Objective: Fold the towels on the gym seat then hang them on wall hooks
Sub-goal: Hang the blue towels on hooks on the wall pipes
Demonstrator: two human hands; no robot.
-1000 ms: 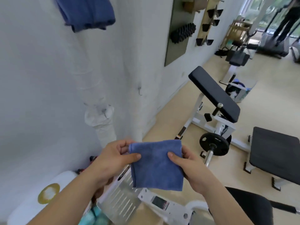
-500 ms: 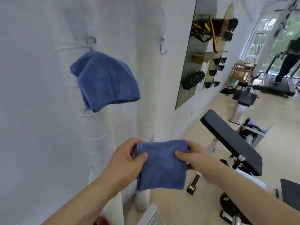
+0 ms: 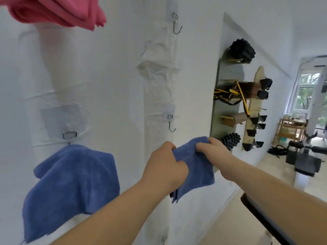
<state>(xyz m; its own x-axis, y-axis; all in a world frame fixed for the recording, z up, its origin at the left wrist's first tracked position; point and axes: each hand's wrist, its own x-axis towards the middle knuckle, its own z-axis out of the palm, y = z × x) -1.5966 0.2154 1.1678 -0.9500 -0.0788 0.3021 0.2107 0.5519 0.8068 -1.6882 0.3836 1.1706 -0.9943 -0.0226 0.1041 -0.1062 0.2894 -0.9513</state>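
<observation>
Fingers [image 3: 169, 147] of the left hand [image 3: 164, 167] and right hand [image 3: 212, 149] are curled tight on the bunched top edge of a folded blue towel [image 3: 196, 167], centre frame. The towel is held just below and right of a bare wall hook [image 3: 171, 124]. A second blue towel [image 3: 70, 188] hangs on the wall at lower left, a pink towel [image 3: 58, 11] at upper left, and an upper hook [image 3: 176, 23] at top centre is bare.
</observation>
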